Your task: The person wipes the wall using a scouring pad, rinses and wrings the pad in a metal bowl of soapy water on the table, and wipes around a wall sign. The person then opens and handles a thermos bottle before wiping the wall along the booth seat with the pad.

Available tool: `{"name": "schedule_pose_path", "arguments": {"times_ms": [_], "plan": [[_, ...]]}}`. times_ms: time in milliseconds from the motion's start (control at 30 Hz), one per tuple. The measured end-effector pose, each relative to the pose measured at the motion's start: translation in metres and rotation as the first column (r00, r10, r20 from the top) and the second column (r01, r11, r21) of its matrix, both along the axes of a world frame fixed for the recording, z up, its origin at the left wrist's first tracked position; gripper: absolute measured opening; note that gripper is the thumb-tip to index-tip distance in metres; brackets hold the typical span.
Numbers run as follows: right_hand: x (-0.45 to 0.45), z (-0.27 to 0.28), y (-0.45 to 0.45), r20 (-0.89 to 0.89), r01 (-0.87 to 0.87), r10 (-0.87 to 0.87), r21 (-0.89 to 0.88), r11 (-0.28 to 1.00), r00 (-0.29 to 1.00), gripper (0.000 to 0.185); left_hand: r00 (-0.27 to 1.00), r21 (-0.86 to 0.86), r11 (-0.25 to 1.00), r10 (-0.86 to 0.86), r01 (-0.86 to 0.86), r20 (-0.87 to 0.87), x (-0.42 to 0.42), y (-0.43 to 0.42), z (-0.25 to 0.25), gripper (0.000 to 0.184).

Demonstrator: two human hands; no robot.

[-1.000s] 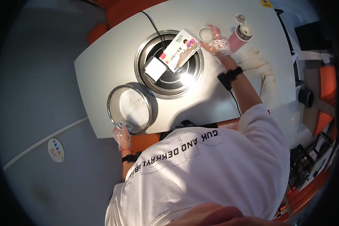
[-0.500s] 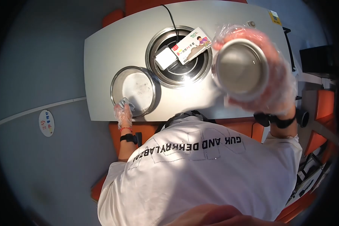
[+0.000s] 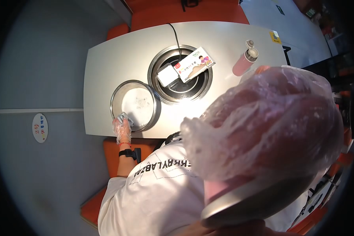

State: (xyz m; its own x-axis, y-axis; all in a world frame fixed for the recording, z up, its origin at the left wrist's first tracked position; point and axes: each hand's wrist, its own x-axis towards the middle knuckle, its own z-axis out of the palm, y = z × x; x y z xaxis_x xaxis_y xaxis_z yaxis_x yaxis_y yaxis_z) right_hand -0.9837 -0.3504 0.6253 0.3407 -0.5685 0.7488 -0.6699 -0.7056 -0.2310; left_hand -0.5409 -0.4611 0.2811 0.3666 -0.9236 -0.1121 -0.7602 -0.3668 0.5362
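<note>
Closest to me, my right hand, in a clear plastic glove, is curled closed around a tilted pink cup with a metal rim, held just in front of the camera (it hides much of my right side). Farther off, my gloved left hand is closed on a grey cloth at the near rim of the pot, which sits by the bench's near edge. Just beyond the pot is the round cooker, bearing a white case and a glove box. A strip of bench separates it from the open pink bottle, toward the right edge.
</note>
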Motion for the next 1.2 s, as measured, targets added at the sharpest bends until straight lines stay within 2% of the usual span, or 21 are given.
{"name": "schedule_pose_path", "arguments": {"times_ms": [133, 300, 367, 400, 500, 600, 700, 800, 900, 1100, 1200], "plan": [[0.008, -0.005, 0.018, 0.021, -0.02, 0.021, -0.022, 1.0, 1.0, 0.045, 0.999, 0.022, 0.999, 0.027, -0.026, -0.032, -0.01, 0.008, 0.03, 0.047], [0.014, 0.007, 0.029, 0.027, -0.045, 0.047, -0.077, 0.996, 0.999, 0.045, 0.99, -0.02, 0.995, 0.097, -0.1, -0.102, -0.006, 0.021, 0.029, 0.047], [0.016, 0.01, 0.03, 0.034, -0.056, 0.059, -0.096, 0.994, 0.998, 0.045, 0.999, -0.14, 0.989, 0.048, -0.044, 0.021, 0.01, 0.024, 0.002, 0.045], [0.02, 0.011, 0.031, 0.032, -0.066, 0.07, -0.114, 0.991, 0.997, 0.045, 0.996, -0.198, 0.98, 0.029, -0.012, 0.086, 0.007, 0.025, 0.007, 0.045], [0.023, 0.011, 0.037, 0.035, -0.076, 0.081, -0.128, 0.989, 0.996, 0.046, 0.998, -0.04, 0.999, 0.025, -0.022, 0.065, 0.0, 0.029, 0.031, 0.044], [0.028, 0.016, 0.042, 0.041, -0.092, 0.1, -0.162, 0.982, 0.994, 0.046, 0.996, -0.103, 0.994, 0.031, -0.022, 0.085, 0.005, 0.033, 0.021, 0.042], [0.03, 0.025, 0.046, 0.042, -0.108, 0.117, -0.19, 0.976, 0.992, 0.046, 0.999, -0.161, 0.987, 0.016, -0.011, 0.032, 0.002, 0.038, 0.026, 0.04], [0.035, 0.032, 0.045, 0.043, -0.129, 0.141, -0.215, 0.968, 0.989, 0.046, 0.997, -0.047, 0.996, 0.071, -0.07, 0.005, -0.001, 0.036, 0.04, 0.04], [0.037, 0.039, 0.044, 0.042, -0.141, 0.156, -0.24, 0.96, 0.987, 0.046, 0.997, -0.107, 0.994, -0.007, 0.014, 0.072, 0.005, 0.037, 0.032, 0.041], [0.04, 0.051, 0.04, 0.049, -0.172, 0.194, -0.287, 0.942, 0.98, 0.047, 0.987, -0.184, 0.982, 0.064, -0.037, 0.144, 0.011, 0.036, 0.014, 0.042], [0.042, 0.055, 0.037, 0.052, -0.184, 0.21, -0.313, 0.932, 0.976, 0.047, 0.99, -0.186, 0.982, 0.067, -0.043, 0.122, 0.012, 0.036, 0.017, 0.041]]}}
